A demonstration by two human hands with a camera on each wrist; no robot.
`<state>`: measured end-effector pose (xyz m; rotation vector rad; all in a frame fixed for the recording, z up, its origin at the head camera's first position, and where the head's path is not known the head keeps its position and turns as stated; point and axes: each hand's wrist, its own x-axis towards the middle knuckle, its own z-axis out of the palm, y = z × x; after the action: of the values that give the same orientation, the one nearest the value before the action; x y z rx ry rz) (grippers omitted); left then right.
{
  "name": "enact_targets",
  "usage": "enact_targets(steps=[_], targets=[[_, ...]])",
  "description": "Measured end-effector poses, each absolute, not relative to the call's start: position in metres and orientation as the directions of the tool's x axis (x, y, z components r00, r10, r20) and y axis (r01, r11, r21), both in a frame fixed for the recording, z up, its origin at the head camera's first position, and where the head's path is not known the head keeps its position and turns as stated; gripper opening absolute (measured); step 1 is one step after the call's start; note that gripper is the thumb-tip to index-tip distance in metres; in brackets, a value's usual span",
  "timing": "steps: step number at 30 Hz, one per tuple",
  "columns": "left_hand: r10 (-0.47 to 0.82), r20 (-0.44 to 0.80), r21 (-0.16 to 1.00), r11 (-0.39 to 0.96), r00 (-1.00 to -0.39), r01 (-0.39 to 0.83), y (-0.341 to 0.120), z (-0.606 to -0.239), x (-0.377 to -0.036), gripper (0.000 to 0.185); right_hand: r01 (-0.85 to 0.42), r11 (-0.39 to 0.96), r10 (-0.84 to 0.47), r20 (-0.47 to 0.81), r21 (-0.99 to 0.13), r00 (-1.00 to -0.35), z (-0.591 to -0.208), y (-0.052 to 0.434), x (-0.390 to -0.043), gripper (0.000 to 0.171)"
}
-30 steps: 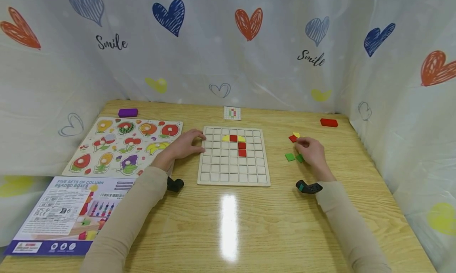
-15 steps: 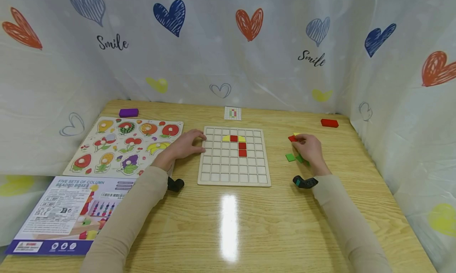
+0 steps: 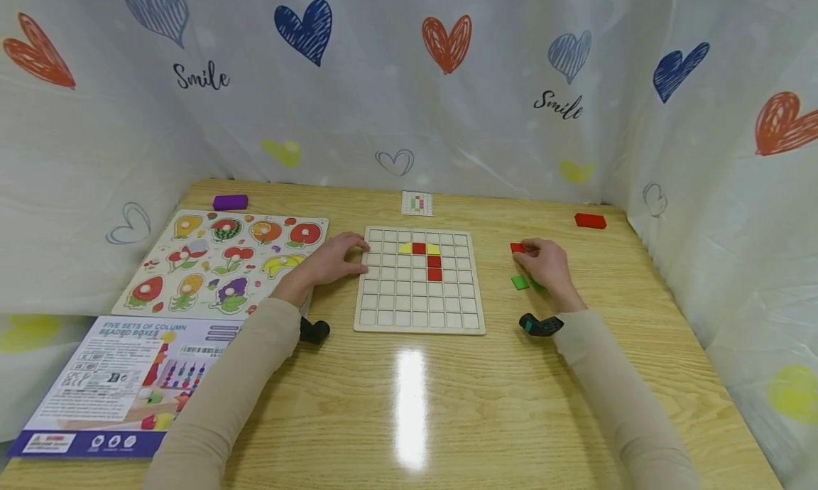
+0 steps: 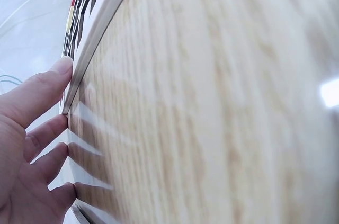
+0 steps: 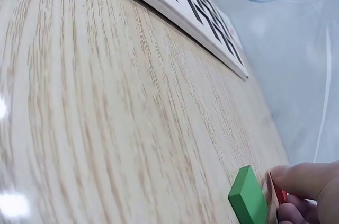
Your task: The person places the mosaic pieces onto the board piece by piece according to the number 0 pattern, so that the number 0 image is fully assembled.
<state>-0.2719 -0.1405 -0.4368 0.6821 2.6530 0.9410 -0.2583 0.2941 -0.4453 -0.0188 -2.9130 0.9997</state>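
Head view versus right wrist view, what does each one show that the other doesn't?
Only the head view shows the left hand resting on the grid board's left edge, the fruit puzzle, and the red block at the table's far right. Only the right wrist view shows the green tile's thick side. Both show the grid board, the right hand and its red tile.

Walls: white curtain [image 3: 409,99] on the left, far and right sides, printed with red, blue and grey hearts and the word "Smile".
Furniture: light wooden table [image 3: 447,405] with plain grain, filling the enclosed space.
Light: a bright glare patch [image 3: 411,405] on the near tabletop.
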Motion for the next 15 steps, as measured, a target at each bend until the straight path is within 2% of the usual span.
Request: enact_targets(steps=[4, 15], targets=[[0.505, -0.075, 0.646, 0.682, -0.86, 0.344, -0.14, -0.437, -0.273, 0.042, -0.032, 0.793, 0.013, 0.069, -0.609, -0.998, -0.443, 0.288, -0.257, 0.037], [0.502, -0.075, 0.643, 0.685, -0.862, 0.343, -0.14, -0.437, -0.273, 0.043, -0.1, 0.82, -0.121, 0.001, -0.564, -0.993, -0.438, 0.279, -0.258, 0.033]])
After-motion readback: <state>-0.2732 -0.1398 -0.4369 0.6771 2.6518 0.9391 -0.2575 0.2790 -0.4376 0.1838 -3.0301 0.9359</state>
